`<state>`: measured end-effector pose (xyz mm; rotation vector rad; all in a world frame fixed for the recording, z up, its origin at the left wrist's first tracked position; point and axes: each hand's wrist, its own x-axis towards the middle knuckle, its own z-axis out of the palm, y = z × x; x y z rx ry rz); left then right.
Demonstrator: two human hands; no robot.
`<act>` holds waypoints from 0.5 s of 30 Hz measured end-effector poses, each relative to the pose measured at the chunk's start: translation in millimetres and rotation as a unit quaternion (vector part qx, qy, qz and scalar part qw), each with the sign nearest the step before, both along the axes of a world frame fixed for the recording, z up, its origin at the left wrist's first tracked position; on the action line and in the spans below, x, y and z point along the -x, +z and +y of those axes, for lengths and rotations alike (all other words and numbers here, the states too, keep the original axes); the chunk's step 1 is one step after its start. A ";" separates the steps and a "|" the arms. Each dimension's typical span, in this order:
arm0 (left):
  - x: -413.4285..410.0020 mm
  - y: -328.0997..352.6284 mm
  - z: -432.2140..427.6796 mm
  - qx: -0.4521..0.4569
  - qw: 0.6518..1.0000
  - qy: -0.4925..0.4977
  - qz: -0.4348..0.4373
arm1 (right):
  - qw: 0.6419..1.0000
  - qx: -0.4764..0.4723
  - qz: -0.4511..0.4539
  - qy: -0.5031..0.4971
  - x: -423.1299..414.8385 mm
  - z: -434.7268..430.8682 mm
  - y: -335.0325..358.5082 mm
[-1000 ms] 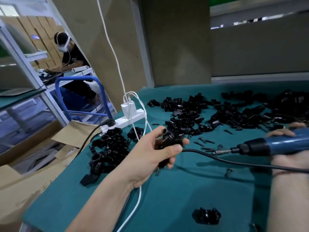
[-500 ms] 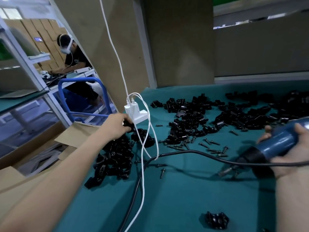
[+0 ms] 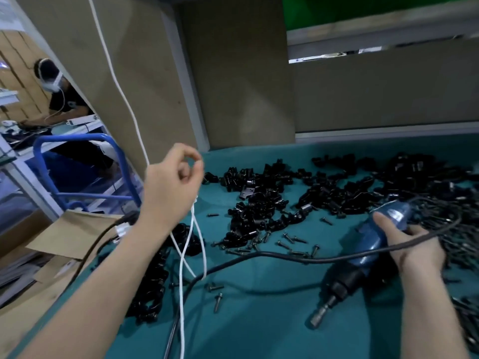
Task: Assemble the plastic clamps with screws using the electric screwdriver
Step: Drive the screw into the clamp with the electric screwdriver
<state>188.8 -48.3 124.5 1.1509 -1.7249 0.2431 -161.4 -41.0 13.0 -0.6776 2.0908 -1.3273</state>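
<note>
Head view: my left hand [image 3: 172, 185] has its fingers curled, apparently empty; right hand [image 3: 414, 247] grips electric screwdriver [image 3: 368, 237]. Risk: its black cord [image 3: 280, 255] crosses white cables [image 3: 193, 229], a snag could scatter screws [image 3: 290, 238].

left grip [image 3: 173, 182] higher, now empty

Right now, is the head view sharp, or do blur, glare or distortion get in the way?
Head view: middle clamps fairly sharp; parts at the right edge smear with motion blur; left hand soft; mild glare on the screwdriver; wide-angle lens bows the wall edges; shadows soft.
</note>
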 end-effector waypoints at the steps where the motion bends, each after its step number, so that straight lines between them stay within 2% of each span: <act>1: 19.2 0.1 -18.6 -0.073 0.997 -0.012 -0.025 | 1.000 -0.025 0.012 -0.003 -2.1 0.2 3.1; 2: 36.7 -3.3 -41.5 -0.160 0.985 -0.001 -0.068 | 0.999 -0.041 0.025 -0.003 -4.6 1.1 6.9; 4: 62.3 -19.1 -90.6 -0.330 0.931 0.053 -0.146 | 0.997 -0.060 0.048 0.008 -6.9 3.1 9.8; 6: 75.3 -42.3 -127.0 -0.449 0.873 0.100 -0.163 | 0.997 -0.066 0.029 0.032 -3.4 5.9 9.0; 7: 78.6 -54.4 -138.5 -0.486 0.855 0.116 -0.142 | 0.997 -0.062 -0.003 0.035 0.3 6.5 7.7; 10: 82.9 -77.3 -155.4 -0.508 0.852 0.124 -0.018 | 0.994 -0.009 -0.088 0.063 17.4 9.8 2.3; 12: 80.9 -80.7 -164.8 -0.499 0.859 0.112 0.026 | 0.983 0.050 -0.174 0.041 28.4 15.8 1.2; 14: 77.3 -78.0 -172.2 -0.525 0.845 0.096 0.044 | 0.974 0.098 -0.205 -0.001 42.8 26.2 5.5; 15: 76.3 -74.1 -175.1 -0.543 0.833 0.078 0.071 | 0.975 0.111 -0.192 -0.022 49.8 32.6 11.4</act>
